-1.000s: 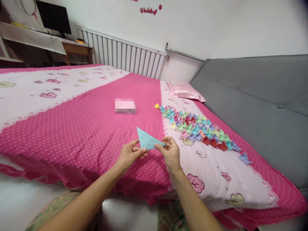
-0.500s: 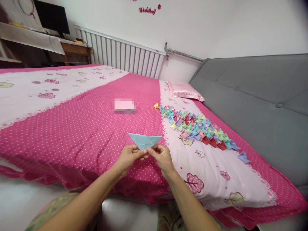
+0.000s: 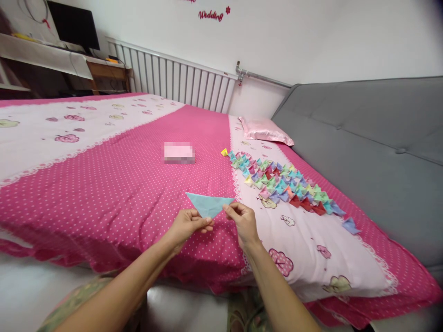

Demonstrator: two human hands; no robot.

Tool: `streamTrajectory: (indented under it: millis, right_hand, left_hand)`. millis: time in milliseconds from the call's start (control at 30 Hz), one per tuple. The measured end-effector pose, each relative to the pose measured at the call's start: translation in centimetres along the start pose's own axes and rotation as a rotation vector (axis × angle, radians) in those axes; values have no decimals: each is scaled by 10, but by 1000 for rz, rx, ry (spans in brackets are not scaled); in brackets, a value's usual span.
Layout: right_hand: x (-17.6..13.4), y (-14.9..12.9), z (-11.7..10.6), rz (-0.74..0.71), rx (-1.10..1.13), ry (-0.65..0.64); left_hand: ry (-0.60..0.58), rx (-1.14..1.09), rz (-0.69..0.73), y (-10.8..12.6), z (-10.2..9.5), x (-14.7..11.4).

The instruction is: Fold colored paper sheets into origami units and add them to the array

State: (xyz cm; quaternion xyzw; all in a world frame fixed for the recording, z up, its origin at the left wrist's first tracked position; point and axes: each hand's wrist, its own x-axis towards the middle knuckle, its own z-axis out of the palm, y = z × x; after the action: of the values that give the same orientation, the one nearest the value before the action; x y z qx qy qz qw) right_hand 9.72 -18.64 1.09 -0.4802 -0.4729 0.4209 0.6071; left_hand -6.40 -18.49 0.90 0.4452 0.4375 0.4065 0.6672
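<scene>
A light blue sheet of paper point(image 3: 208, 203), folded into a triangle with its long edge at the top, is held up over the near part of the bed. My left hand point(image 3: 189, 226) pinches it near its lower point, thumb in front. The fingers of my right hand point(image 3: 242, 219) are closed on its right corner. To the right lie several rows of small folded paper boats point(image 3: 277, 182) in many colours, with a yellow boat point(image 3: 224, 152) at the far end and a blue-violet boat point(image 3: 350, 226) at the near end.
A pink block-like thing point(image 3: 178, 152), blurred out, lies mid-bed. Beyond the boats sits a pink pillow point(image 3: 266, 131). The grey padded headboard point(image 3: 367, 120) runs along the right, and a desk point(image 3: 104, 69) with a monitor point(image 3: 74, 26) stands at the back left.
My right hand has moved from the lower point of the folded paper up to its right corner. My left hand keeps its hold near the bottom.
</scene>
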Motion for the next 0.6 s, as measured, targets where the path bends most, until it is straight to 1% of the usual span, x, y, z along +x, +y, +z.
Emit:
streamTrajectory:
  millis: [267, 433, 533, 600]
  right_hand:
    - [7, -2, -11, 5, 93, 101]
    - [11, -6, -17, 58, 248, 155]
    - [11, -10, -20, 84, 246, 117]
    - [10, -12, -21, 47, 203, 25]
  left_hand:
    - [14, 15, -19, 0, 0, 0]
    - [9, 29, 37, -5, -3, 3]
    - [-2, 54, 91, -6, -4, 5]
    - [-13, 84, 114, -6, -4, 5]
